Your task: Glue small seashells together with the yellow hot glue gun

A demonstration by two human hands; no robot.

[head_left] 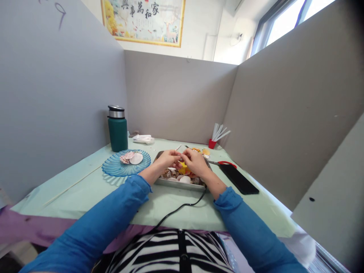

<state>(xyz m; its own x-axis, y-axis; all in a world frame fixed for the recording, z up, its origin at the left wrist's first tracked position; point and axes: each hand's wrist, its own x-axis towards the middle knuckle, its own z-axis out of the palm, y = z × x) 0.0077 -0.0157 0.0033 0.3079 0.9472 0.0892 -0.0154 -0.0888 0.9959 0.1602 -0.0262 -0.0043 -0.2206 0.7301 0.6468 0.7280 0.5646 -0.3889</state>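
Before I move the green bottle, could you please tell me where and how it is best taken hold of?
I'd take the bottle round its green body, below the silver neck. It stands upright and looks cylindrical, so the left hand could probably bring its grip in level from the right, above the blue plate, since the grey partition is on the left.

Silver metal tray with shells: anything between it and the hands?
Nothing visible. The bare left hand and right hand meet over the silver metal tray, above its pale shells and bright yellow piece. The thin black cable passes the near right corner, outside that gap.
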